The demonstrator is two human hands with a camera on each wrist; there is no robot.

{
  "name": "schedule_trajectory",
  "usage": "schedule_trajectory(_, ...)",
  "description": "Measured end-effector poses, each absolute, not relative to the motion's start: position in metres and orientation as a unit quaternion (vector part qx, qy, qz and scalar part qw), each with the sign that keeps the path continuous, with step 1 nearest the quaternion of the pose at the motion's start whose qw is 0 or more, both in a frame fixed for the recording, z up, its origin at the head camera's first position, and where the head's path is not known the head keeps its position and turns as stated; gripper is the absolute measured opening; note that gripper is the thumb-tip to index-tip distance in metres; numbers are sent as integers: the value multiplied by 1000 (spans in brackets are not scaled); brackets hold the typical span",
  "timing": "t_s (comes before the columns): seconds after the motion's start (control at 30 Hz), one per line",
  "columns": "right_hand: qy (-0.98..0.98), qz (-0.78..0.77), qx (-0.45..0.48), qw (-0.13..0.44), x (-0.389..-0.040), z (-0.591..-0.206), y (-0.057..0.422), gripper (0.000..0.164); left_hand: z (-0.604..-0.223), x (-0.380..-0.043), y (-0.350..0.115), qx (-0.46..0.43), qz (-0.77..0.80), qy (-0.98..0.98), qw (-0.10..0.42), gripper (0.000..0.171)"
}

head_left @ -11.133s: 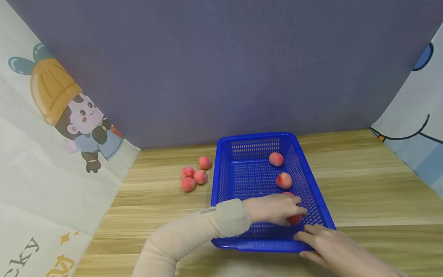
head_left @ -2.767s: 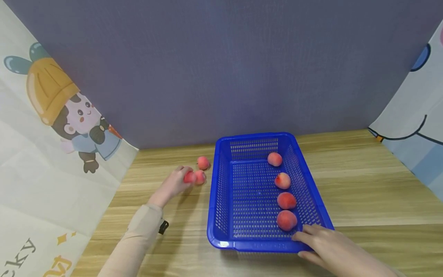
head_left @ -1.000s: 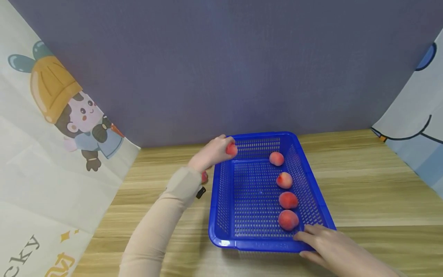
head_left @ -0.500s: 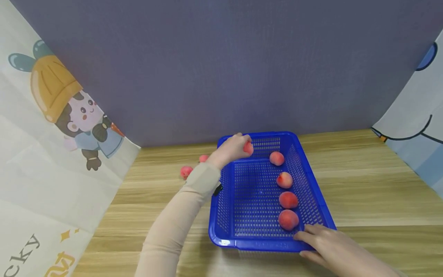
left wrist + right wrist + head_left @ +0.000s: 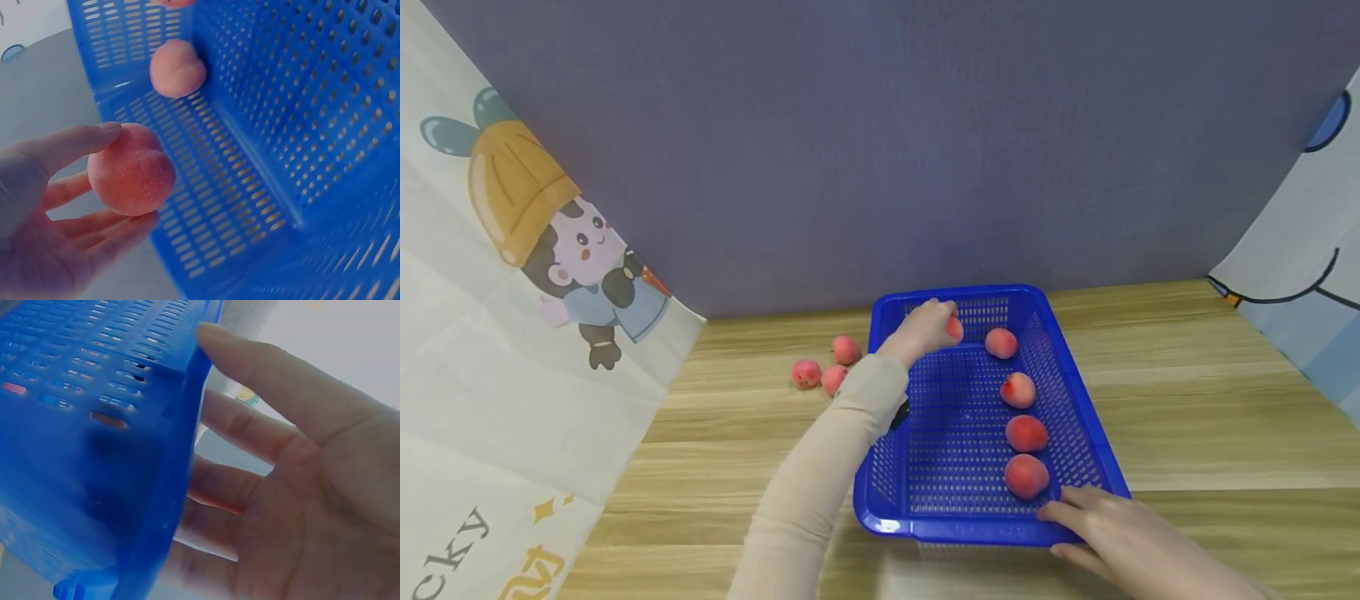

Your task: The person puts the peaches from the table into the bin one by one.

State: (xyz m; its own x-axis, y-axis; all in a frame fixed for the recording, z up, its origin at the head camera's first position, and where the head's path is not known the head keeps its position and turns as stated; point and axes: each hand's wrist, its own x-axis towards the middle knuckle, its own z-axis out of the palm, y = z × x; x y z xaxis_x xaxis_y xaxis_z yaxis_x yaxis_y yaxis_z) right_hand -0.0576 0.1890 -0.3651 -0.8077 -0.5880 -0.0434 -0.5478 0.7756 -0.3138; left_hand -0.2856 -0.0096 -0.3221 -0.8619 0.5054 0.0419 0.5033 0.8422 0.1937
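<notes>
My left hand [image 5: 922,327] grips a pink-red peach [image 5: 954,329] between thumb and fingertips, over the far left part of a blue perforated plastic basket [image 5: 977,532]. In the left wrist view the held peach [image 5: 132,172] shows its cleft, with the basket floor beyond it. Along the basket's right side several peaches stand in a row, the farthest peach [image 5: 1001,343] near the back corner and the nearest peach [image 5: 1027,476] by the front. At the front right corner my right hand [image 5: 1101,527] holds the basket's rim [image 5: 167,487], thumb on one side and fingers on the other.
Left of the basket, three peaches lie close together on the wooden table [image 5: 715,467]: a rear peach [image 5: 846,350], a left peach [image 5: 806,374] and one partly behind my sleeve [image 5: 834,380]. A grey-purple panel [image 5: 880,167] rises behind the basket.
Since the oldest frame, the left hand has let go of a peach in the row's front, then taken another from the table and carried it rightward over the basket. The right hand stays put.
</notes>
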Motion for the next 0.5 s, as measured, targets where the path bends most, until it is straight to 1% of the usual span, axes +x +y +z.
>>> schedule_trajectory(0.1,940,-144,-300,70,-57,-365,189,32,-329,-286,-3,254,92,963,2,32)
schedule_trajectory(0.2,941,-139,-301,66,-57,-365,189,32,-336,-289,3,251,86,964,-6,34)
schedule_trajectory(0.43,943,-134,-299,66,-57,-363,188,31,-353,-294,9,239,95,966,-21,27)
schedule_trajectory(0.5,943,-133,-299,67,-58,-363,188,31,-357,-295,9,236,95,967,-23,29)
